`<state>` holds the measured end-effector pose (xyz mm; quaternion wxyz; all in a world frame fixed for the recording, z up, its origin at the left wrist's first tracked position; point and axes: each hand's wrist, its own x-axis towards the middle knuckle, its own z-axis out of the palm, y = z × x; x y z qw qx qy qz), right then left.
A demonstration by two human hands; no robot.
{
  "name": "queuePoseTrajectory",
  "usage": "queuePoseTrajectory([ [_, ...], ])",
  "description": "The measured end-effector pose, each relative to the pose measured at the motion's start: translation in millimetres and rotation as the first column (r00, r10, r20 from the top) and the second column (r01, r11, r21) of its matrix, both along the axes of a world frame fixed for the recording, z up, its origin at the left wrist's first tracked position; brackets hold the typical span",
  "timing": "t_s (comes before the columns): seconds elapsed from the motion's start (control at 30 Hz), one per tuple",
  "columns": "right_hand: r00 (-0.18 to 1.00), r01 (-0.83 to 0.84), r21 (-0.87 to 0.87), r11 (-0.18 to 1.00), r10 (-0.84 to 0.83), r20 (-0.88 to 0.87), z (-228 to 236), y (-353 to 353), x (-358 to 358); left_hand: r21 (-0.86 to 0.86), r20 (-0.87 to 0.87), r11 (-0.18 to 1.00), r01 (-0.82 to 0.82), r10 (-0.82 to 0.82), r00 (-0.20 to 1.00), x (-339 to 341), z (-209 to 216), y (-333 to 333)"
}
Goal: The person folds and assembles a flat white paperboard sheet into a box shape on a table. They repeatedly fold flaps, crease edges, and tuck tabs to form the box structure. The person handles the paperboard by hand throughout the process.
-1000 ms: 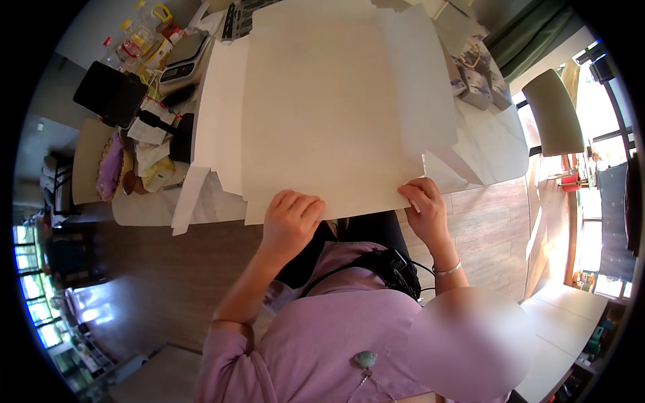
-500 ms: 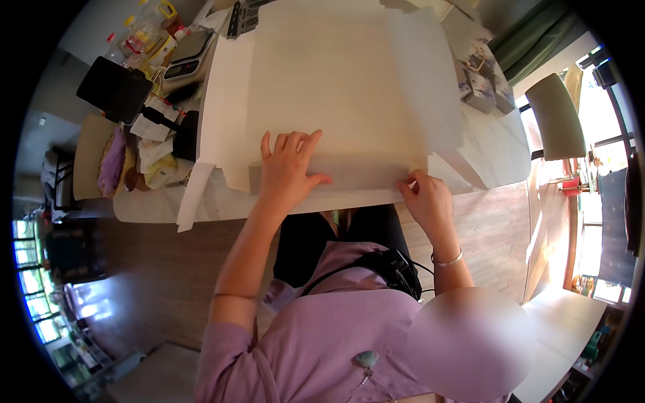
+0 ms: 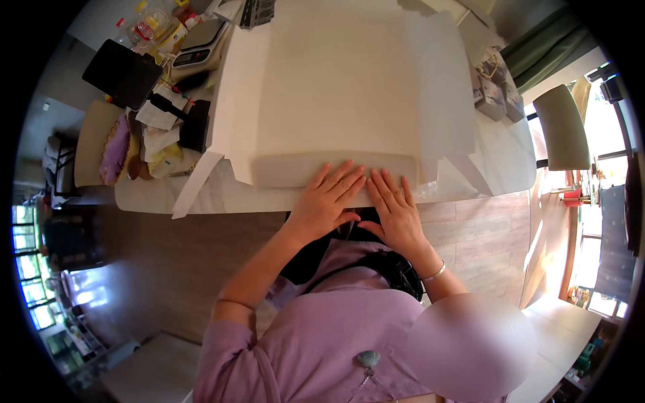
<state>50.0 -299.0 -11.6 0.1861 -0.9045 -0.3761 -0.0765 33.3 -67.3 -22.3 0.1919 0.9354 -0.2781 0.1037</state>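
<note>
A large sheet of white cardboard (image 3: 336, 87), creased into a flat box shape with side flaps, lies on the marbled table (image 3: 151, 198). Along its near edge runs a folded strip (image 3: 282, 173). My left hand (image 3: 329, 200) rests on this strip, fingers stretched out and thumb apart. Close beside it, my right hand (image 3: 398, 209) lies with its fingers extended on the same strip, its thumb pointing toward the left one. Neither hand holds anything. A narrow tab (image 3: 197, 185) sticks out past the table edge at the left.
To the left stand a black tablet-like stand (image 3: 124, 74), a kitchen scale (image 3: 195, 54), plastic bottles (image 3: 153, 25) and crumpled papers (image 3: 161, 111). Small grey boxes (image 3: 494, 101) sit at the right of the table. A chair (image 3: 561, 127) stands beyond them.
My left hand has moved right and nearer, from above the crease onto the strip. My right hand has left the strip's right corner, shifted left and opened flat beside it.
</note>
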Motion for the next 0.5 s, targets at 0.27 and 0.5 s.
queuePoseTrajectory([
  [0.27,1.0,0.001,-0.04,0.999,-0.001,-0.003,-1,2,-1,0.112,-0.037,0.993,-0.033,0.037,0.999,-4,2,0],
  [0.5,0.999,0.0,-0.037,0.999,-0.002,-0.037,-2,-1,1,0.047,-0.071,0.996,-0.076,0.079,0.994,-6,-2,16],
])
